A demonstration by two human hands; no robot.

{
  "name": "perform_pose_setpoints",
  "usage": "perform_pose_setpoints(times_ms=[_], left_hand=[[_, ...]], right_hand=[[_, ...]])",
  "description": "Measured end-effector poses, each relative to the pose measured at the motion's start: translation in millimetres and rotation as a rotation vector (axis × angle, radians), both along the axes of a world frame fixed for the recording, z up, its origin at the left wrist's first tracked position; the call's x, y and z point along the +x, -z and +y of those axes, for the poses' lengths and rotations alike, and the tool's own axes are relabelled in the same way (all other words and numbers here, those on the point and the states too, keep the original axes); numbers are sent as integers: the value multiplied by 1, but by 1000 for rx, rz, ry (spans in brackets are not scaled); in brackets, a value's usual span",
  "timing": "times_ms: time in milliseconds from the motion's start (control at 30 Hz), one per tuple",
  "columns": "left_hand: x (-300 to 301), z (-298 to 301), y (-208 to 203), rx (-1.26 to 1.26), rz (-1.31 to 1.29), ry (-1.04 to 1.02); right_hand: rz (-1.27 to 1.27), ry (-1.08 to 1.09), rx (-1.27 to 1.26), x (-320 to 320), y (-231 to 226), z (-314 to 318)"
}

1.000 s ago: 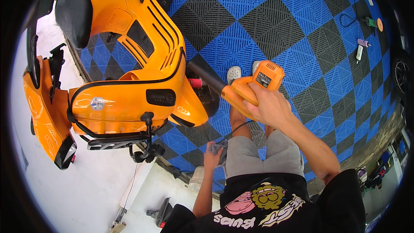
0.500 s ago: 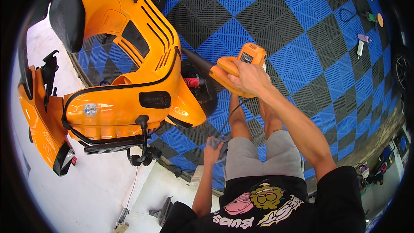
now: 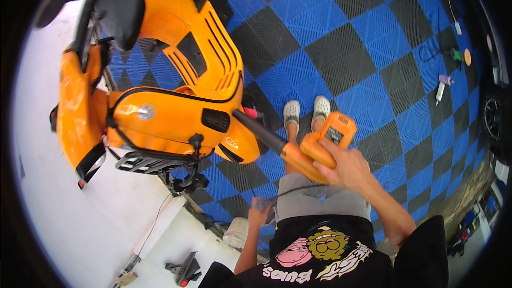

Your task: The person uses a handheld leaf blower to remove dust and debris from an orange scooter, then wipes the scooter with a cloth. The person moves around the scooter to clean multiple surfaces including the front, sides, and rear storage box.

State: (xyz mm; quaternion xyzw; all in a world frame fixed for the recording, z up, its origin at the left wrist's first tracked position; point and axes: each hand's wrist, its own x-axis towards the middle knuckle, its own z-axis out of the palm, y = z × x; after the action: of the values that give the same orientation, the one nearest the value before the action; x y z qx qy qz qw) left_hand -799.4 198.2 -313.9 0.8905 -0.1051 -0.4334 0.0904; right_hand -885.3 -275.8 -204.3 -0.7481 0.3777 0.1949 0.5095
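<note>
My right hand point(image 3: 349, 168) is wrapped round the handle of an orange handheld blower point(image 3: 301, 161). Its long black nozzle points up and to the left, with the tip in front of the front end of an orange scooter point(image 3: 170, 112). I cannot tell whether the tip touches the scooter. Low beside my shorts, my left hand point(image 3: 258, 215) is closed on a grey cloth point(image 3: 271, 214). A dark cord point(image 3: 293, 191) runs from the blower's rear toward that hand; whether the hand holds it too is hidden.
My feet in light clogs point(image 3: 292, 111) stand on blue and black floor tiles point(image 3: 288, 0). A whitish bucket point(image 3: 236, 233) is at lower left. On the right lie a green polisher point(image 3: 456, 54) with its cord and a bottle point(image 3: 442, 88), near a car wheel point(image 3: 493, 117).
My right hand has brought the blower lower, closer to my body, and slightly right. The view has shifted, so the scooter appears farther right. My left hand still grips the cloth.
</note>
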Motion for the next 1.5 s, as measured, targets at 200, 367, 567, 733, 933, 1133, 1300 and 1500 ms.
perform_pose_setpoints(times_ms=[200,367,567,733,933,1133,1300,1500], left_hand=[[13,0,-37,5,-60,-72],[26,11,-67,-131,-160,-84],[55,50,-86,-212,-225,-132],[54,113,-87,-266,-222,-97],[23,215,-94,-362,-217,-162],[32,284,-137,-473,-286,-207],[77,288,-180,-607,-399,-277],[112,335,-200,-659,-526,-486]], right_hand=[[-121,-3,-91,2,-91,25],[-239,49,-161,19,-149,55],[-182,131,-291,23,-180,120],[-78,110,-444,-6,-171,186],[15,78,-274,-23,-189,276],[-178,275,-81,-30,-265,358],[-377,375,12,-3,-295,389],[-470,445,38,52,-285,445]])
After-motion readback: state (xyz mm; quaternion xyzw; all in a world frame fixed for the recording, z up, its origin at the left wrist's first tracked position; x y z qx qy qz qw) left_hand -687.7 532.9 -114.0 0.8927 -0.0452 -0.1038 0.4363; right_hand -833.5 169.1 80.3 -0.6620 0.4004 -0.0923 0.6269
